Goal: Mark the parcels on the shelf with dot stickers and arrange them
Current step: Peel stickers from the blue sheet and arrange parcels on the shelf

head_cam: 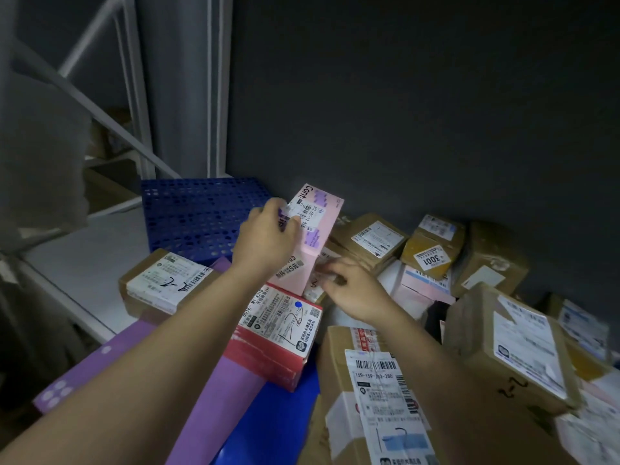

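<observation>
Head view: pink carton in hand, awaiting its dot

I am holding a slim pink cardboard carton with a white shipping label (310, 229) tilted upright above the heaped parcels, my left hand (268, 236) gripping its upper left edge. My right hand (349, 286) is curling its fingers at the carton's lower end; whether they are pinching anything I cannot tell. Carton looking light and stiff, likely best held by its long edges. Red-and-white box (278, 333) below is already wearing a blue dot sticker (298, 304).

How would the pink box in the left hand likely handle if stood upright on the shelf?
The pink box looks stiff, its edges straight in the left hand. Probably light, as one hand holds it tilted. Tall and narrow, so it may tip.
</observation>
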